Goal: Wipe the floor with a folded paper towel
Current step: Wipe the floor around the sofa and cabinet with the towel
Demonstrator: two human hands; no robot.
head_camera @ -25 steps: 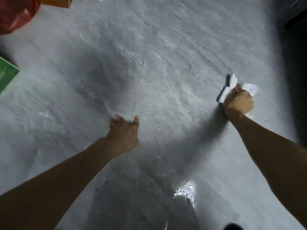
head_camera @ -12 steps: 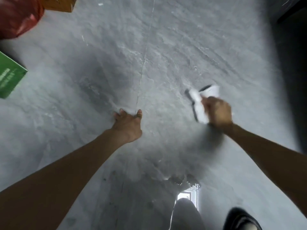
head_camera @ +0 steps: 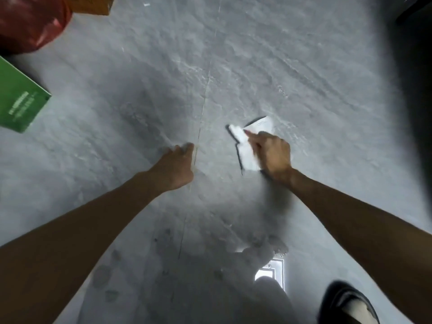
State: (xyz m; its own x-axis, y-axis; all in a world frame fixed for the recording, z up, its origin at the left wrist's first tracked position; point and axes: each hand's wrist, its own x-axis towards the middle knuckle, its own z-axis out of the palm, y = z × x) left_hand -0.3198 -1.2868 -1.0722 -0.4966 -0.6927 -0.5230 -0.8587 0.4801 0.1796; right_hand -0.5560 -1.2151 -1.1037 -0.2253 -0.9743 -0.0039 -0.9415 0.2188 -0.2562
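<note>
A white folded paper towel (head_camera: pixel 247 150) lies pressed flat on the grey marbled floor (head_camera: pixel 304 78), just right of a thin tile seam. My right hand (head_camera: pixel 272 155) rests on top of the towel and grips it, covering its right part. My left hand (head_camera: pixel 177 167) is planted on the floor to the left of the seam, fingers spread against the tile, holding nothing.
A green box (head_camera: pixel 18 101) lies at the left edge. A red plastic bag (head_camera: pixel 30 22) and an orange box (head_camera: pixel 93 4) sit at the top left. Dark furniture (head_camera: pixel 411 66) borders the right side. A black shoe (head_camera: pixel 346 302) shows at the bottom right.
My right hand has swept the paper towel leftward across the floor, from the far right toward the seam. My left hand has stayed planted in place.
</note>
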